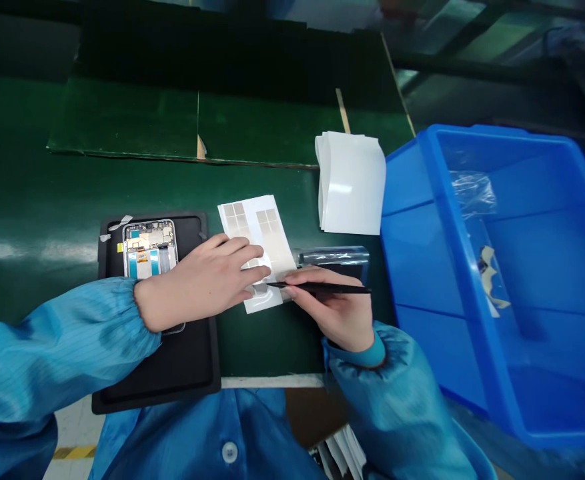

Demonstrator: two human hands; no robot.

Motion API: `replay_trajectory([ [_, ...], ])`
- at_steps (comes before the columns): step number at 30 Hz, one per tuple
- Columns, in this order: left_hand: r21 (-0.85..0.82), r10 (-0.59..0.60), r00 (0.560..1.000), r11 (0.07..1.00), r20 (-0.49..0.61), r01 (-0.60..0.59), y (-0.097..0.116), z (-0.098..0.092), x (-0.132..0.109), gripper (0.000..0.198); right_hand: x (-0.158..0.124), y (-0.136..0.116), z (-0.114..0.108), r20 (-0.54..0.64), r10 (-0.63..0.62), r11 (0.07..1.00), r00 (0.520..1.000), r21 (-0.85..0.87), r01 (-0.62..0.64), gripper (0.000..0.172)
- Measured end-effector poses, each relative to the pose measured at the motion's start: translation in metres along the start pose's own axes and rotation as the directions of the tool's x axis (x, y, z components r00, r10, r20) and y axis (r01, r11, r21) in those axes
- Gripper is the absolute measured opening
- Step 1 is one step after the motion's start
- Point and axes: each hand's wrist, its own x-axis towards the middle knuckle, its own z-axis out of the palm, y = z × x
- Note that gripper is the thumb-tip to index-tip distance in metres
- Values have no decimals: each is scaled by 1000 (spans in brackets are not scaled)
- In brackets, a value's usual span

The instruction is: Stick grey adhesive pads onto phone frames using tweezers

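Blue ESD smock sleeves [57, 340] nearest, head view. Left hand [197, 283] open, fingers flat on a white backing sheet of grey foil patches [262, 230], wrist over a phone with exposed mainboard [149, 250] on a black rubber mat [197, 230]. Right hand [332, 310] pinched shut on black tweezers [322, 288], tip at the sheet's lower part, just beside the left fingers. Clear plastic strip [333, 257] just behind the right hand. Stack of white film sheets [352, 183] on green ESD matting [32, 200]. Blue plastic bin [425, 200] at right holds crumpled clear film [473, 193] and tan scraps [488, 277].
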Motion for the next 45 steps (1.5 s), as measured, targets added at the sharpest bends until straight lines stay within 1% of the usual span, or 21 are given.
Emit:
replay_trajectory([
  [3,-19,6,1000,1000,-6,-6,-1,-3,-1,35,-3,-4,-4,-58,2,1000,998,18,-1,6],
  [6,-106,15,999,994,-44,-19,-3,-15,-6,35,-5,-14,-5,-100,-8,1000,995,5,8,6],
  [8,-212,-8,996,977,-89,-11,-1,-26,-11,32,-7,-23,-3,-91,-32,999,995,18,34,7],
  [10,-339,-57,992,941,-112,16,3,-36,-16,25,-9,-32,0,-70,-55,997,996,42,58,8],
  [12,-441,-99,990,896,-97,47,9,-41,-21,18,-12,-40,4,-51,-67,996,996,56,70,7],
  [14,-491,-112,992,868,-62,67,14,-42,-25,11,-14,-47,9,-37,-77,995,996,60,79,7],
  [19,-489,-143,987,868,-78,87,20,-36,-37,10,-18,-53,20,-39,-103,993,994,57,105,14],
  [26,-530,-239,969,831,-68,168,20,-40,-57,9,-20,-58,37,-14,-55,998,998,10,55,8],
  [33,-570,-250,964,806,-90,156,17,-40,-69,9,-18,-61,48,-22,-54,998,998,14,54,5],
  [36,-599,-276,955,785,-108,159,9,-39,-75,9,-16,-61,52,-42,-60,998,997,5,60,4],
  [38,-591,-318,937,787,-145,176,-1,-39,-83,13,-13,-62,54,-75,-70,998,995,-14,69,4],
  [41,-512,-405,888,822,-218,249,-23,-42,-98,17,-7,-64,60,-121,-61,997,991,-53,55,5],
  [43,-440,-450,857,842,-251,314,-39,-44,-111,17,-2,-68,67,-126,-36,996,991,-83,26,5],
  [44,-406,-456,852,851,-258,333,-47,-45,-116,18,2,-70,71,-121,-24,996,992,-93,13,6],
  [45,-377,-448,856,862,-257,338,-55,-45,-122,18,5,-72,77,-111,-14,995,994,-98,3,6],
])
